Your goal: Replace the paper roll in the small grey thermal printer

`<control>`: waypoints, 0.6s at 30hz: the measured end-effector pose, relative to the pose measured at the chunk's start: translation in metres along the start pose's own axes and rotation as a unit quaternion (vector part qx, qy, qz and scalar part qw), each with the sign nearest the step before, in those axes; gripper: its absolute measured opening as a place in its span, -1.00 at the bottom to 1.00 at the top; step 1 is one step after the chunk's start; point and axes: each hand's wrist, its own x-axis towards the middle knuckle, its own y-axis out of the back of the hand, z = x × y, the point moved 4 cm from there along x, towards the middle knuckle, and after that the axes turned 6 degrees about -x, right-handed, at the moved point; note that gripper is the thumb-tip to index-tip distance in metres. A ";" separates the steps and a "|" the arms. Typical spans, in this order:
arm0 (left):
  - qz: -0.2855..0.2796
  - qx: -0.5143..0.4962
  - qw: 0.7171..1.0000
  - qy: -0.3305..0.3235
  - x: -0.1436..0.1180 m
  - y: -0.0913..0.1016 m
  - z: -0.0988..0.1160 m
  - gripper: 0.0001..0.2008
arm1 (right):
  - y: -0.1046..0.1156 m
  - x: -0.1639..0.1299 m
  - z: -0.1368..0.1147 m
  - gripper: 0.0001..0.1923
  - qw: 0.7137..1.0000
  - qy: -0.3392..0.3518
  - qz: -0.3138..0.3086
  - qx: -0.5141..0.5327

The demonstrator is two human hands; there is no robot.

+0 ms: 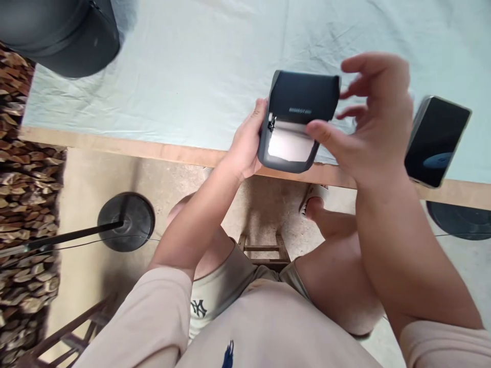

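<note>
Head view: left hand (243,148) gripped the small dark printer (297,120) by its left side, fingers curled behind it, thumb up along the edge. Printer was held above the table edge (153,150), lid open, white paper roll (289,144) showing. Right hand (374,120) hovered at the printer's right side, fingers spread and loosely bent, thumb tip touching near the paper; gripped nothing. Both forearms reached forward from the lap. Phone (437,140) lay on the pale cloth (192,61), just right of the right hand.

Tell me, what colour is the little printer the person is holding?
The little printer is dark grey, nearly black, with white paper inside. The head view shows it best.
</note>
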 end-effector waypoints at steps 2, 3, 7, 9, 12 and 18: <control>-0.029 0.010 1.000 0.007 -0.003 -0.002 0.000 -0.53 | 0.008 0.004 -0.007 -0.40 0.994 0.033 0.090 0.044; -0.049 0.018 0.999 0.006 -0.004 -0.003 0.000 -0.55 | 0.011 0.006 -0.010 -0.47 0.989 0.035 0.124 0.066; -0.131 0.050 0.990 -0.018 -0.011 -0.005 0.001 -0.71 | 0.015 0.011 -0.020 -0.51 0.990 0.017 0.123 0.063; -0.130 0.056 0.990 -0.020 -0.012 -0.004 0.001 -0.77 | 0.014 0.012 -0.025 -0.66 0.998 0.015 0.060 -0.007; -0.080 0.054 0.995 -0.012 -0.014 -0.004 0.000 -0.74 | 0.011 0.011 -0.027 -0.85 0.987 -0.007 -0.076 -0.139; -0.014 0.052 0.998 0.015 -0.016 -0.002 -0.003 -0.45 | 0.011 0.009 -0.014 -0.48 0.959 -0.095 -0.159 -0.213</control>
